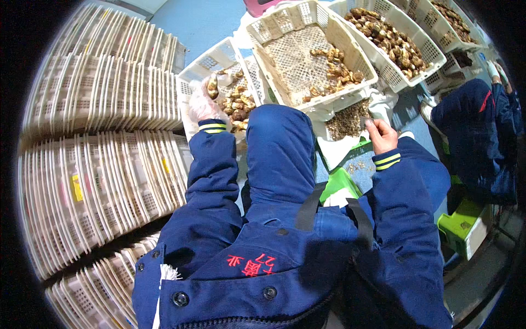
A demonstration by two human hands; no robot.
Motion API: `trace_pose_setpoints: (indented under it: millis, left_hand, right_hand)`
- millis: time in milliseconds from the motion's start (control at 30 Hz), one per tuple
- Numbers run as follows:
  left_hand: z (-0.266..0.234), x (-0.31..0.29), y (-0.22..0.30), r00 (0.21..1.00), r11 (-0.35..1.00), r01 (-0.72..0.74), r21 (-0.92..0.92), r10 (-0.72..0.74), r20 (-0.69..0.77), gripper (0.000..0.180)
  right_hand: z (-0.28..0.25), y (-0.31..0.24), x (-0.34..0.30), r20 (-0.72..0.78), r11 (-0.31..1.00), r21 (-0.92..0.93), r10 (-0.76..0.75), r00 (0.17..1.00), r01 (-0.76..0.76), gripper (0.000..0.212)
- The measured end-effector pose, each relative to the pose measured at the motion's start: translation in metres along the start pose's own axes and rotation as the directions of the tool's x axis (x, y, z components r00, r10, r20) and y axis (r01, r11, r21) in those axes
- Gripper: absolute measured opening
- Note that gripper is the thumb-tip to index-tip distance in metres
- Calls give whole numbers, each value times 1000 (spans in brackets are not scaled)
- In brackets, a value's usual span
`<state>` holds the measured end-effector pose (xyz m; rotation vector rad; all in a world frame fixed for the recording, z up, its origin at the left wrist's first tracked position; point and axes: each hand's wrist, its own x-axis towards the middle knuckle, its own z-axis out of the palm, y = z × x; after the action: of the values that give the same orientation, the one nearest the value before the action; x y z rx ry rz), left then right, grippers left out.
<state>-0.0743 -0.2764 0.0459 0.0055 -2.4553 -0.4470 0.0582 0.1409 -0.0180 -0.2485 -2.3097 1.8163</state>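
Observation:
My left hand (203,103), in a thin see-through glove, is closed around a pale, brown-capped mushroom (212,86). It is over the left side of a white crate (185,82) with several brown-and-cream mushrooms (239,102) in it. Bare and pinched closed, my right hand (382,136) is beside a container of brown crumbly trimmings (348,119). A small greyish tip shows at its fingers, too small to name. A large, dirty white crate (290,60) stands ahead between my hands, with mushrooms along its right side.
Tall stacks of nested white crates (98,181) fill the left. More mushroom-filled crates (392,44) stand at the far right. Another person in dark blue (466,131) sits at the right, near a green stool (464,225). A pink object (262,6) is at the top.

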Motion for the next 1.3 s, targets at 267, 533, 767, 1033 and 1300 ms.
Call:
trace_pose_setpoints:
  millis: [267,533,767,1033,1300]
  left_hand:
    - [-1,-12,18,806,-520,506,-688,3,591,54]
    - [36,-43,199,509,-572,788,-228,397,764,80]
    - [75,-81,249,392,-250,919,-305,492,778,96]
    - [52,-71,266,321,-219,944,-246,452,832,98]
    - [52,-85,268,277,-31,952,-303,501,820,77]
  right_hand:
    - [1,-37,-10,92,967,253,15,996,-38,9]
    - [14,-89,-15,153,855,219,-505,849,469,8]
    - [12,-85,-16,152,831,-6,-550,821,557,5]
    - [20,-85,-20,201,898,103,-439,876,427,4]
    - [13,-81,-21,533,922,352,-339,775,161,5]
